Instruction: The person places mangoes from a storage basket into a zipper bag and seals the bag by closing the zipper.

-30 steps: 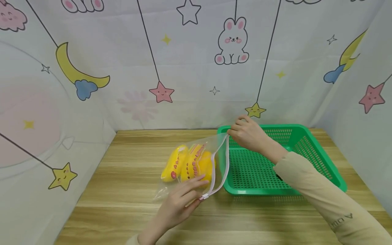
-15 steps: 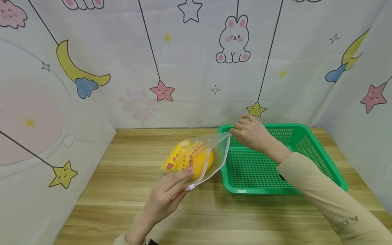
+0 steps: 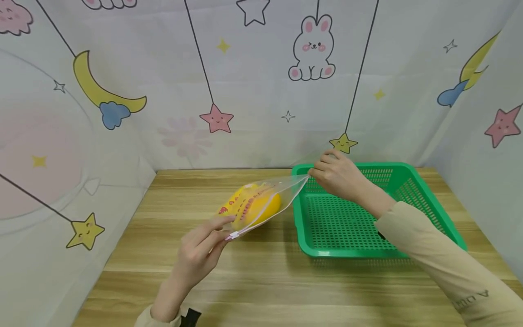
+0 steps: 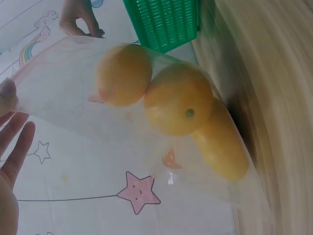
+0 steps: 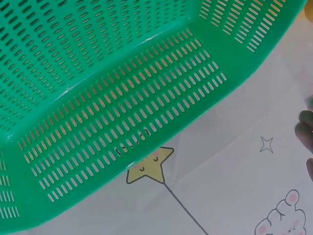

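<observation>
A clear slider zip bag (image 3: 292,182) with red print is stretched between both hands, tilted over the table. Pinched at the slider (image 3: 234,235) end of its mouth, it meets my left hand (image 3: 199,247). The fingers of my right hand (image 3: 336,175) grip the mouth's other end, above the basket's left back corner. Inside the bag, the left wrist view shows two round orange fruits, one (image 4: 123,78) beside another with a green stem spot (image 4: 171,105). An elongated yellow fruit (image 4: 224,147) lies against them. Only some fingertips of the right hand show in its own wrist view.
A green slotted plastic basket (image 3: 347,254) stands on the right of the wood-grain table (image 3: 261,290), under the right forearm. A white cloth (image 3: 253,81) printed with stars, moons and rabbits hangs behind and along both sides.
My left hand has moved left and slightly away from me, pulling the slider end along. The bag's mouth has become straighter and narrower. The right hand has stayed almost in place.
</observation>
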Motion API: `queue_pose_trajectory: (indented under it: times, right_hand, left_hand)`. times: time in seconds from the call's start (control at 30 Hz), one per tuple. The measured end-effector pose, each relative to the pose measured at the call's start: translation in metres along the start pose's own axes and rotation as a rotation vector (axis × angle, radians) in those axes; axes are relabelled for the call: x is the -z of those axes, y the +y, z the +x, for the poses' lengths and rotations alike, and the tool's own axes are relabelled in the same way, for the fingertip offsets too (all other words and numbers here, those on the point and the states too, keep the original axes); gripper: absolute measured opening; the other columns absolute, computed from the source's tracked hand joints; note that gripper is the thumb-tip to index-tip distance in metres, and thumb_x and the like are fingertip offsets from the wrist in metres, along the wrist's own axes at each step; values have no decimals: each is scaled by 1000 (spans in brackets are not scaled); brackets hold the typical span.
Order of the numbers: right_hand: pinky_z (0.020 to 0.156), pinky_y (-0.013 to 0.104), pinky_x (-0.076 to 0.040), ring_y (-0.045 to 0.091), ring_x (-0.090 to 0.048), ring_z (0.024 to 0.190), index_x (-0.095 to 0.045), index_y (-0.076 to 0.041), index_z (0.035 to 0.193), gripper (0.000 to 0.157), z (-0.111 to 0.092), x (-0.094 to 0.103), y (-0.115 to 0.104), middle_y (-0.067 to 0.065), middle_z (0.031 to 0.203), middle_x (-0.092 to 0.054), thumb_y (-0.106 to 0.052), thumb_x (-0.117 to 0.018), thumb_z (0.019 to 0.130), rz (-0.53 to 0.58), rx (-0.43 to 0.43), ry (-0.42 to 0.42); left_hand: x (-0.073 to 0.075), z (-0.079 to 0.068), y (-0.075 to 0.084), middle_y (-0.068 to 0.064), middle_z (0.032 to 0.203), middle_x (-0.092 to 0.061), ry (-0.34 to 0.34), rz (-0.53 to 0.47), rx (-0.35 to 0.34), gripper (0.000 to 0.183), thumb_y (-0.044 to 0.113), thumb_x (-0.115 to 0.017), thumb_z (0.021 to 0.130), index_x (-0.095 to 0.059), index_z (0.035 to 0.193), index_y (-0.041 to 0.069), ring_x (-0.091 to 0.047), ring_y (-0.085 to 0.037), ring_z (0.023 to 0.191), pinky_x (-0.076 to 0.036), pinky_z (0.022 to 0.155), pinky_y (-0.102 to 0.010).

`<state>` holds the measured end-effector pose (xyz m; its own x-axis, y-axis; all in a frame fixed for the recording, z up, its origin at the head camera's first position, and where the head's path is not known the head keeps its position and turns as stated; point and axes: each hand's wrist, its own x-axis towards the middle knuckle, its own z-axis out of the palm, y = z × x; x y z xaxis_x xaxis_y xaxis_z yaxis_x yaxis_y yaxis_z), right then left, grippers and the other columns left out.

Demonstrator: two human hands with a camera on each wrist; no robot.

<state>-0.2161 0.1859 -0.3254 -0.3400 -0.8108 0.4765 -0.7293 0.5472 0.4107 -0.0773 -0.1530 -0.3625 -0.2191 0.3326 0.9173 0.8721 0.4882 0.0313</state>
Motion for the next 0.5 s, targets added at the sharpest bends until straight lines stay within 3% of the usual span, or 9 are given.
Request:
queue_pose_trajectory:
  times: [0.2, 0.5]
  right_hand:
    - [90, 40, -51, 21, -63, 76, -73, -11, 86, 11, 1, 4, -1, 2, 77, -71, -14, -78, 78, -5, 25, 36]
    - [91, 40, -51, 22, -61, 76, -69, -11, 83, 5, 5, 11, -3, 2, 76, -68, -11, -74, 81, 1, 24, 61]
  left_hand:
    - [7, 1, -11, -18, 89, -71, 50, 27, 14, 29, 15, -61, 94, -66, 70, -1, -61, -21, 63, -46, 53, -21]
    - [13, -5, -25, -13, 83, -73, 86, 55, 85, 29, 17, -58, 96, -68, 77, -3, -67, -24, 69, -52, 63, -22]
